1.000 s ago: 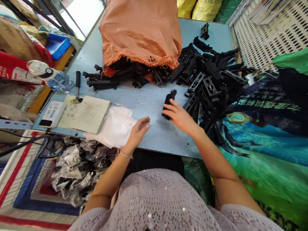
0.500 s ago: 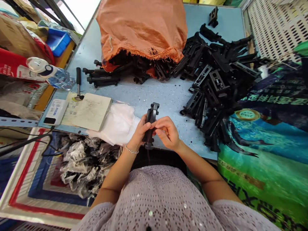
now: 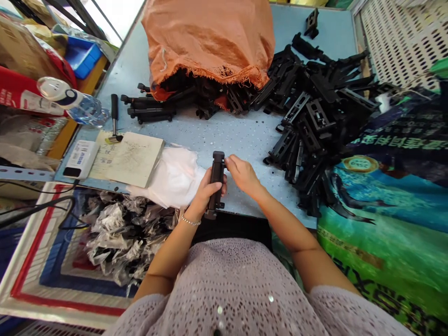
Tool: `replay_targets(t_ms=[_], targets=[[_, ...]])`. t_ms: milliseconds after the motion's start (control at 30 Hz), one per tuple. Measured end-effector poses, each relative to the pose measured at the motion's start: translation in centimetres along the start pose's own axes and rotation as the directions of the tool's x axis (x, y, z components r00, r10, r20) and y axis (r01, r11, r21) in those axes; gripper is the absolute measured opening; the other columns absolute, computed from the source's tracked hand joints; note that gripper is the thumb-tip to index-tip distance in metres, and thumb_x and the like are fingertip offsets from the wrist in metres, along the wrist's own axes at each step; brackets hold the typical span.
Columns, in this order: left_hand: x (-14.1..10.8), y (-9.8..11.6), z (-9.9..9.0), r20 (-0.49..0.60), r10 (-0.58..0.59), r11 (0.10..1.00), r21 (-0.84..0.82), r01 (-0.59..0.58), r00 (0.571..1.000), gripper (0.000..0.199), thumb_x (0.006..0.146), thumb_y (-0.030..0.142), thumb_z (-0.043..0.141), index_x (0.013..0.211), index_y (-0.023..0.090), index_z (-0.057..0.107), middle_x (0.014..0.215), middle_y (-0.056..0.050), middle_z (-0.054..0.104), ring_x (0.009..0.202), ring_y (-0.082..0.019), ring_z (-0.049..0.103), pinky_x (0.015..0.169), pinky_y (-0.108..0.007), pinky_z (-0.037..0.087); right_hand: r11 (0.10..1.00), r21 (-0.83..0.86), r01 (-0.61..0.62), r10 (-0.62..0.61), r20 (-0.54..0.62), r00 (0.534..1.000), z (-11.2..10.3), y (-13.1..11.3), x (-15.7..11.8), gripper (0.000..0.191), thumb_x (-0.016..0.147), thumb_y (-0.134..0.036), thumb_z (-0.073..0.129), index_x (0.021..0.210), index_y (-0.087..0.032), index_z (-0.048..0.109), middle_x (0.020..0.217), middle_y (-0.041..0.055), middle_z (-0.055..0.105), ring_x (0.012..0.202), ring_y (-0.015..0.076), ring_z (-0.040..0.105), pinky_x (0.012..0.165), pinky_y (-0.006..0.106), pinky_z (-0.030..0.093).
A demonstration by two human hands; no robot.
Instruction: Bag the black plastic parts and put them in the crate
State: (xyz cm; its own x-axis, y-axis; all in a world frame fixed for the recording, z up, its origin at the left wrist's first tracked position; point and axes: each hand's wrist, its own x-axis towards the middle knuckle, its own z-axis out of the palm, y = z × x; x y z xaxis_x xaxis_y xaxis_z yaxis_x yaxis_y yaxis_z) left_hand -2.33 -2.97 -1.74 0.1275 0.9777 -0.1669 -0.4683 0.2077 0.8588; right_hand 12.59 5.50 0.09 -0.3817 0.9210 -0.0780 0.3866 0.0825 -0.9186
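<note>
My left hand [image 3: 204, 192] is wrapped round a long black plastic bracket-like part [image 3: 217, 175], thumb across its face. The part stands nearly upright in the view, just above the table's front edge. My right hand [image 3: 242, 174] is beside its upper end, fingers bent and pressed together at the part's right side. Whether those fingertips pinch something small is hidden. Many similar black parts [image 3: 317, 114] lie in a heap on the right of the table. More of them [image 3: 150, 101] stick out from under an orange woven sack [image 3: 210, 42].
On the left lie a stack of white sheets [image 3: 177, 175], a cardboard piece [image 3: 139, 156], a hammer [image 3: 114, 114], a white box-like device [image 3: 81, 158] and a water bottle [image 3: 84, 108]. A basket [image 3: 21, 280] with plastic-wrapped pieces stands below. A green-blue sack [image 3: 392, 224] fills the right.
The part in my left hand has turned, showing another face, and tilts slightly differently. My right hand has moved up towards its top end, fingers closer together.
</note>
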Motion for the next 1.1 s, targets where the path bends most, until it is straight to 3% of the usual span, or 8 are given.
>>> replay_targets(t_ms=[133, 400, 567, 667, 800, 933, 1000, 1100], targets=[[0.4, 0.0, 0.5, -0.147, 0.1, 0.994, -0.019, -0.104, 0.984, 0.039, 0.08, 0.043, 0.072, 0.107, 0.02, 0.056, 0.091, -0.001, 0.061, 0.062, -0.01, 0.057, 0.058, -0.026, 0.048, 0.965, 0.212, -0.156, 0.103, 0.24, 0.965, 1.2, 0.7, -0.6, 0.054, 0.101, -0.063, 0.024, 0.07, -0.023, 0.042, 0.055, -0.003, 0.04, 0.05, 0.0131, 0.037, 0.05, 0.027, 0.032], [-0.2, -1.5, -1.1, -0.379, -0.032, 0.944, 0.292, 0.152, 0.925, 0.041, 0.089, 0.053, 0.052, 0.092, 0.015, 0.066, 0.074, -0.003, 0.063, 0.072, -0.018, 0.06, 0.069, -0.03, 0.051, 0.818, -0.386, 0.426, -0.274, 0.39, 0.879, 0.5, 0.4, -5.8, 0.046, 0.107, -0.041, 0.034, 0.077, -0.019, 0.061, 0.073, 0.005, 0.062, 0.068, 0.0165, 0.054, 0.064, 0.03, 0.038], [-0.9, -2.6, -1.4, -0.282, 0.151, 0.335, 0.916, 0.219, 0.948, 0.053, 0.097, 0.039, 0.046, 0.144, 0.015, 0.054, 0.091, -0.012, 0.07, 0.083, -0.026, 0.066, 0.078, -0.039, 0.052, 0.498, -0.866, -0.049, 0.024, -0.042, 0.999, -8.9, 2.4, -0.7, 0.036, 0.094, -0.01, 0.045, 0.123, -0.019, 0.066, 0.136, 0.0178, 0.057, 0.103, 0.0308, 0.058, 0.07, 0.036, 0.045], [-0.9, -2.4, -2.0, -0.208, 0.269, 0.099, 0.977, 0.188, 0.941, 0.046, 0.097, 0.036, 0.047, 0.134, 0.013, 0.063, 0.101, -0.018, 0.068, 0.096, -0.031, 0.065, 0.085, -0.046, 0.053, 0.402, -0.913, -0.074, 0.115, -0.03, 0.993, -13.2, 4.0, 0.9, 0.042, 0.086, -0.002, 0.045, 0.117, -0.017, 0.069, 0.142, 0.0182, 0.052, 0.113, 0.0365, 0.056, 0.075, 0.042, 0.05], [-0.1, -1.5, -1.5, -0.146, 0.386, 0.395, 0.919, -0.02, 0.911, 0.045, 0.094, 0.044, 0.057, 0.129, 0.017, 0.066, 0.113, -0.017, 0.064, 0.112, -0.03, 0.06, 0.102, -0.052, 0.048, 0.66, -0.731, 0.174, -0.185, 0.066, 0.981, -12.7, 3.2, -0.5, 0.036, 0.085, -0.006, 0.051, 0.115, -0.02, 0.066, 0.128, 0.0126, 0.061, 0.114, 0.0299, 0.06, 0.092, 0.046, 0.053], [1.2, 0.2, 0.7, -0.188, 0.035, 0.964, 0.266, 0.017, 0.982, 0.057, 0.094, 0.062, 0.05, 0.132, 0.021, 0.06, 0.119, -0.014, 0.066, 0.101, -0.024, 0.067, 0.091, -0.042, 0.055, 0.762, -0.336, 0.553, -0.525, 0.18, 0.832, -6.8, 0.4, -4.4, 0.032, 0.089, -0.009, 0.051, 0.115, -0.026, 0.063, 0.131, 0.0079, 0.06, 0.12, 0.0237, 0.06, 0.1, 0.043, 0.053], [1.5, 1.1, 1.4, -0.189, -0.108, 0.994, 0.004, 0.111, 0.976, 0.055, 0.091, 0.062, 0.055, 0.124, 0.018, 0.063, 0.113, -0.013, 0.069, 0.09, -0.021, 0.069, 0.08, -0.036, 0.058, 0.756, -0.18, 0.63, -0.586, 0.243, 0.773, -4.3, -0.6, -5.7, 0.03, 0.095, -0.013, 0.047, 0.118, -0.027, 0.06, 0.129, 0.0069, 0.06, 0.107, 0.0193, 0.064, 0.089, 0.036, 0.057], [0.9, 1.9, 1.8, -0.245, -0.125, 0.992, -0.017, 0.125, 0.961, 0.048, 0.087, 0.052, 0.067, 0.121, 0.019, 0.063, 0.101, -0.007, 0.07, 0.075, -0.016, 0.067, 0.066, -0.028, 0.056, 0.859, -0.201, 0.471, -0.475, 0.026, 0.879, -2.4, -1.4, -5.4, 0.02, 0.102, -0.029, 0.046, 0.118, -0.024, 0.056, 0.117, 0.0084, 0.062, 0.079, 0.015, 0.062, 0.07, 0.03, 0.053]])
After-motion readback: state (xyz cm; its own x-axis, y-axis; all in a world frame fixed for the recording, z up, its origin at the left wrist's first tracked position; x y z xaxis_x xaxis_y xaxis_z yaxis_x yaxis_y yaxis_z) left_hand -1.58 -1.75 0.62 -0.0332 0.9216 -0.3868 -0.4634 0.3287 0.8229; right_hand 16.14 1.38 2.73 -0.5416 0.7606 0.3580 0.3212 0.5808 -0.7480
